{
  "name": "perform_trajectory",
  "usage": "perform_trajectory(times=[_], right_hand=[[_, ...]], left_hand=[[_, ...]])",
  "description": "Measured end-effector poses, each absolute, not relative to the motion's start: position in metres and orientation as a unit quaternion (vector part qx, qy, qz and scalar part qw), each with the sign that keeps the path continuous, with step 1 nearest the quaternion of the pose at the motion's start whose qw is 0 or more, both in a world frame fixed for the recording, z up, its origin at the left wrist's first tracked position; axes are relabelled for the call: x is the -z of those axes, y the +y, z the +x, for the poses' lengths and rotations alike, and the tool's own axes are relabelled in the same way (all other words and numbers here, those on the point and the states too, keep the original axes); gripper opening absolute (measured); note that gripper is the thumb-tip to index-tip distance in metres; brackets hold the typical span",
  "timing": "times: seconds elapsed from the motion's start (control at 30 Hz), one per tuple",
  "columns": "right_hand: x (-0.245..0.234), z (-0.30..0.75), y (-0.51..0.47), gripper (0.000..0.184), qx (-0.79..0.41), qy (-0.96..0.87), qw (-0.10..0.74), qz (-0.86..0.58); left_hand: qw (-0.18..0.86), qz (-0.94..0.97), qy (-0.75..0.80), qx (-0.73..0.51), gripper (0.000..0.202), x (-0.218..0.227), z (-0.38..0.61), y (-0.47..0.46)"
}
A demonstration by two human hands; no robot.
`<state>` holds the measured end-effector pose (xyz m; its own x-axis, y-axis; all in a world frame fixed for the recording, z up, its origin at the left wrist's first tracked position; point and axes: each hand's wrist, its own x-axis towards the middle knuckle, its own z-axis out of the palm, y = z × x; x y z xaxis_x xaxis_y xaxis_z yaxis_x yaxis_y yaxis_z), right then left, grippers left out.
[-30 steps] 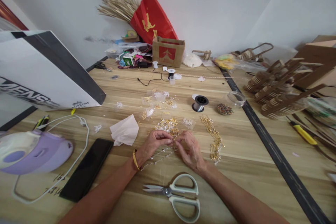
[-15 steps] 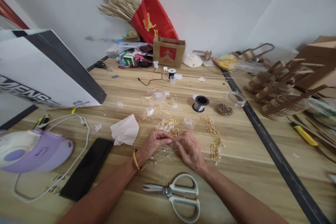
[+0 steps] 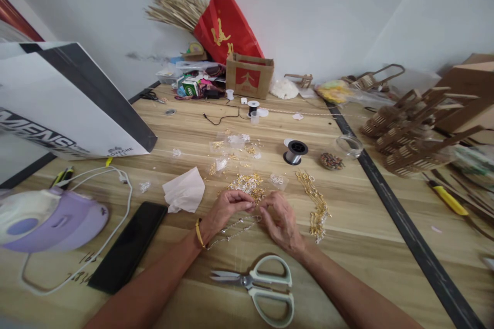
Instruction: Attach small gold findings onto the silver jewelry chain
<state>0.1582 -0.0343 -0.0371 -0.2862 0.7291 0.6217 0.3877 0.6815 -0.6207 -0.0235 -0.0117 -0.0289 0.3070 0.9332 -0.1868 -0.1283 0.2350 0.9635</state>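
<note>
My left hand (image 3: 231, 209), a yellow band round its wrist, is closed in a pinch of thumb and forefinger. What it pinches is too small to make out. Close beside it, my right hand (image 3: 281, 220) is pinched too, its fingertips a little apart from the left ones, and what they hold is not clear. Below the fingers a silver bead chain (image 3: 231, 236) lies in a loop on the table, with a small ring at its end near my right thumb. Just beyond the hands is a heap of gold and silver beads (image 3: 247, 183). White-handled scissors (image 3: 247, 281) lie between my forearms.
Gold chains (image 3: 318, 211) lie to the right, with a wire spool (image 3: 295, 152) and a jar of beads (image 3: 332, 160) behind. A white tissue (image 3: 184, 190), a black phone (image 3: 129, 247) and a purple device (image 3: 57, 221) are on the left. Woven baskets (image 3: 409, 128) stand at right.
The fingertips of my two hands have drawn slightly apart. The chain and the things on the table look the same.
</note>
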Motion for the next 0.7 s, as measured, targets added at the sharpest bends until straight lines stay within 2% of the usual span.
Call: perform_trajectory(times=[0.7], right_hand=[[0.0394, 0.1581, -0.0333, 0.009, -0.182, -0.787, 0.47, -0.355]], left_hand=[[0.663, 0.484, 0.424, -0.384, 0.013, 0.0247, -0.0217, -0.0131]])
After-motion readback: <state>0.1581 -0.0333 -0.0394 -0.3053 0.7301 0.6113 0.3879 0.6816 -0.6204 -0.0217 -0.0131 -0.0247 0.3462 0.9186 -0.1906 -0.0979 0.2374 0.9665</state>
